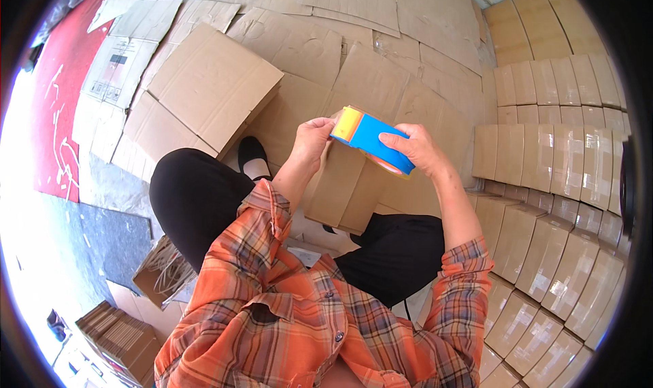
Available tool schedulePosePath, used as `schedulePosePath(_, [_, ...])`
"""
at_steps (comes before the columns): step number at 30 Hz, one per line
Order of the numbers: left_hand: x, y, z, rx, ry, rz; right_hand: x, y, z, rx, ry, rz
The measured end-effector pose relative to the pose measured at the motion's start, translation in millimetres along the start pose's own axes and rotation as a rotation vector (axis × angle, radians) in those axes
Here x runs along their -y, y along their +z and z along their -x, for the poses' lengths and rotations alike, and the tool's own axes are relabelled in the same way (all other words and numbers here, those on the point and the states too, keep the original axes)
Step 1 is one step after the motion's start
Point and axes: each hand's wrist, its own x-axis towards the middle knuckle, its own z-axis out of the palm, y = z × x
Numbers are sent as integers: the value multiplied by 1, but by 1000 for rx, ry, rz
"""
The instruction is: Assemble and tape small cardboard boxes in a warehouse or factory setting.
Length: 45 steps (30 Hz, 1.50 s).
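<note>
My right hand (pixel 423 148) is wrapped around a blue and yellow tape dispenser (pixel 371 139), its thumb lying on top of the blue body. Part of a tape roll shows along the lower edge. At the yellow end, my left hand (pixel 315 137) has its fingers pinched together against the dispenser's tip. Whatever lies between those fingertips is too small to make out. Below the dispenser, between my knees, stands a cardboard box (pixel 333 194), partly covered by the hands and dispenser.
A larger cardboard box (pixel 211 85) sits at the far left of my hands. Stacked taped cartons (pixel 544 252) form a wall along the right. Flattened cardboard (pixel 292 44) covers the floor. Folded cardboard (pixel 119 333) and an open box of strands (pixel 163 272) lie at the lower left.
</note>
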Motion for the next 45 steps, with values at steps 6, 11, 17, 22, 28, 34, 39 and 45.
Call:
schedulePosePath(6, [9,-4,-13,-135,187,27,3,5,-4,-9,-12,47])
schedulePosePath(11, [12,-28,-24,-247,293,-63,3,3,2,6,42,80])
schedulePosePath(17, [17,-26,-25,-299,325,-77,4,3,-1,-27,54,147])
schedulePosePath(22, [22,-26,-26,-341,335,-142,12,4,-7,-22,81,234])
schedulePosePath(28, [38,-23,-33,-324,302,-153,21,3,-11,-10,152,348])
schedulePosePath(34, [59,-16,-41,-339,108,-347,19,8,-16,-26,161,396])
schedulePosePath(39, [68,-26,-47,-402,91,-702,24,12,-17,-31,177,435])
schedulePosePath(45, [73,-46,-42,-385,132,-698,23,13,-17,-35,146,395])
